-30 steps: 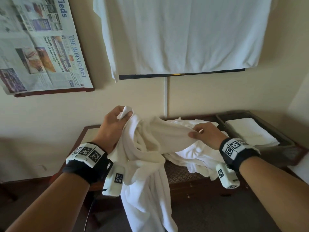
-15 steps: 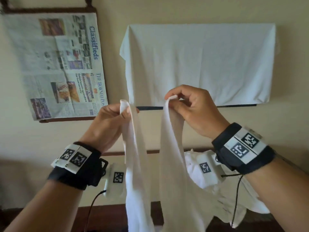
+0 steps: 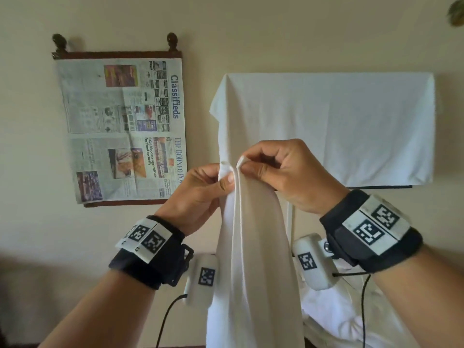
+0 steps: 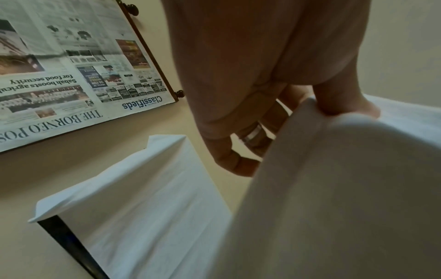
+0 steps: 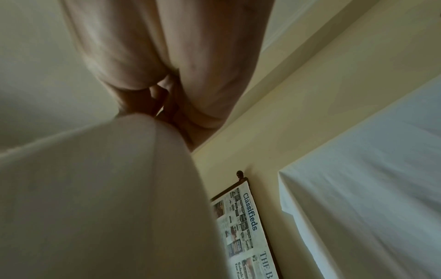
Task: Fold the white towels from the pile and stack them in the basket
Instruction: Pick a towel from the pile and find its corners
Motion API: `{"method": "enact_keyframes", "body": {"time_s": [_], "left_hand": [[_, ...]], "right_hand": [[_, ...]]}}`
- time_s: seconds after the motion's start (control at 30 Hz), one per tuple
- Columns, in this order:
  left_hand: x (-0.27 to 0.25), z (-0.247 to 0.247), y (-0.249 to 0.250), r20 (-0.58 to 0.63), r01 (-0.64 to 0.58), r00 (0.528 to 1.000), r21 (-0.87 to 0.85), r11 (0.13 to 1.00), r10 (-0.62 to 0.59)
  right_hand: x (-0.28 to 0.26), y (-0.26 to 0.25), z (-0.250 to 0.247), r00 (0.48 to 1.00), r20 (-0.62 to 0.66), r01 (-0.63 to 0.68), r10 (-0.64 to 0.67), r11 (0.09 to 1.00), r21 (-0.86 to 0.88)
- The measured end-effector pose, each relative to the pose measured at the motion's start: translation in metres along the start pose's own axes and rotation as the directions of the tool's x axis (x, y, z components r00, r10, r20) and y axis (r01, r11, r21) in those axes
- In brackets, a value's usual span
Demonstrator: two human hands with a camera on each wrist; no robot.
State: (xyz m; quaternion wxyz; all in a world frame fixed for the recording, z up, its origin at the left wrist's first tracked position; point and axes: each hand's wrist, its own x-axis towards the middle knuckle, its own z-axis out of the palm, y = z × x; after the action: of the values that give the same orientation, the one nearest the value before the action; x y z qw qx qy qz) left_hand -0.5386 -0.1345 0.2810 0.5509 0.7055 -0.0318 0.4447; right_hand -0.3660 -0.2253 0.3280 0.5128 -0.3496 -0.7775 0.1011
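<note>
Towel (image 3: 253, 247) held up at chest height before the wall, two top corners brought together so the cloth hangs doubled lengthwise. Left hand (image 3: 200, 194) pinching one corner, right hand (image 3: 283, 172) pinching the other, each grip closed on cloth. Rest of pile (image 3: 351, 310) low at right; basket out of view.

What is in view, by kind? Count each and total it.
hands: 2, left hand and right hand
held towel: 1
towel heap: 1
draped white cloth: 1
newspaper: 1
Total: 6
</note>
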Motion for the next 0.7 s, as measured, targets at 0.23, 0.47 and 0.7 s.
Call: {"method": "enact_keyframes", "body": {"time_s": [0.23, 0.47, 0.7], "left_hand": [[-0.006, -0.034, -0.003, -0.003, 0.149, 0.989, 0.022, 0.989, -0.148], [-0.052, -0.046, -0.010, -0.206, 0.370, 0.912, 0.036, 0.928, -0.356], [-0.085, -0.042, -0.010, -0.282, 0.293, 0.941, 0.399, 0.869, -0.188]], "right_hand": [[0.009, 0.002, 0.032, 0.938, 0.308, -0.193, 0.159, 0.978, 0.083], [0.001, 0.022, 0.069, 0.932, 0.096, -0.361, 0.349, 0.917, 0.171], [-0.009, 0.034, 0.107, 0.945, -0.099, -0.322, 0.311, 0.937, -0.135]]}}
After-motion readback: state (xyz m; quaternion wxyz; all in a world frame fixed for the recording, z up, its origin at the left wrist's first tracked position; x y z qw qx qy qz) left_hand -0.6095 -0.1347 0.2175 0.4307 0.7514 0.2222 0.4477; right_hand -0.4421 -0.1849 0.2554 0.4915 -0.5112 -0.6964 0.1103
